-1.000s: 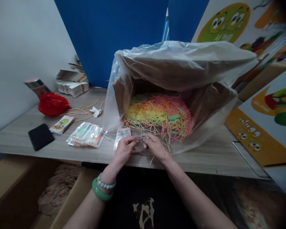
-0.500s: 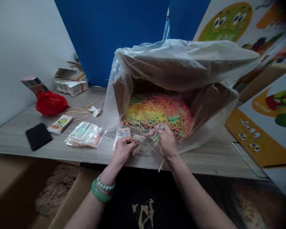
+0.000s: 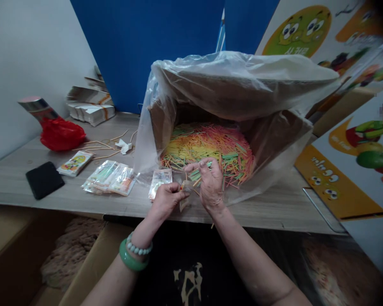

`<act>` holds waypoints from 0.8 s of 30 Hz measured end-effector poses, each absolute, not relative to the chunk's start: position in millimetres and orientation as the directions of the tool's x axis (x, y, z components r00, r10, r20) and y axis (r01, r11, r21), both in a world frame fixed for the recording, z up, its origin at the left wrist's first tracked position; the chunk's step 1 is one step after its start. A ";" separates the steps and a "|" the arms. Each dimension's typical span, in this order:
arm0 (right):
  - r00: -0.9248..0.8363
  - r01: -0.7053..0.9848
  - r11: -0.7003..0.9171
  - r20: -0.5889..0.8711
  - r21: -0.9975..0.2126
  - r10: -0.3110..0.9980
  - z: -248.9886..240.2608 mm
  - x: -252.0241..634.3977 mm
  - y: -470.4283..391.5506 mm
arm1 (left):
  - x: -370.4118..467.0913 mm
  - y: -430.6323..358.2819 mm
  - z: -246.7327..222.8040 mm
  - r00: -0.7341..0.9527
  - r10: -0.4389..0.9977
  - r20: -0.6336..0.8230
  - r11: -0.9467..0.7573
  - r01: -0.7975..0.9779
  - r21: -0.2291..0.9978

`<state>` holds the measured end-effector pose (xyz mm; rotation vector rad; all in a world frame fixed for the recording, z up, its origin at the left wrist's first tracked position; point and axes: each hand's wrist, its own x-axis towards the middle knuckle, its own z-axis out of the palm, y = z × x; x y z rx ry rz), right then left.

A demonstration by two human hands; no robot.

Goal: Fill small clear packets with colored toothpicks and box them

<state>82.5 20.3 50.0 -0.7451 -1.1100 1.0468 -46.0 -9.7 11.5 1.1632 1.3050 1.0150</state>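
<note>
Pinched in my left hand (image 3: 167, 199) is a small clear packet (image 3: 185, 195) with printing on it. My right hand (image 3: 212, 182) is closed around a small bunch of thin coloured sticks (image 3: 195, 175), green and orange among them, close to the packet. Behind both hands, a cardboard box lined with a clear plastic bag (image 3: 140, 144) lies with its opening towards me. A big heap of thin sticks (image 3: 207, 146) in yellow, green, orange and pink fills its lower part. Just beyond my left hand lies a printed packet (image 3: 160, 178) on the table.
To the left are filled clear packets (image 3: 110, 178), a small printed box (image 3: 75, 163), a black flat object (image 3: 44, 180), a red plastic bag (image 3: 62, 135) and stacked flat cartons (image 3: 91, 106). Printed cartons (image 3: 341, 178) stand at the right. An open cardboard box (image 3: 92, 259) sits below the table edge.
My right hand has moved left with the sticks, nearer the packet in my left hand. My left hand keeps its pinch on the packet. The whole view has shifted slightly.
</note>
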 end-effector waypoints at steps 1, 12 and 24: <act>0.110 -0.280 0.372 0.355 -0.885 0.928 51.3 82.8 19.7 | -45.3 -10.2 12.3 0.046 0.983 -0.175 0.171 0.080 0.982; 0.042 -0.149 0.355 0.353 -0.923 0.935 44.3 84.4 6.6 | -38.4 -17.3 17.0 0.085 0.960 -0.266 0.272 -0.068 0.960; -0.096 -0.192 0.182 0.203 -0.964 0.974 38.1 93.3 16.4 | -39.9 -15.7 10.2 0.043 0.980 -0.195 0.196 -0.043 0.980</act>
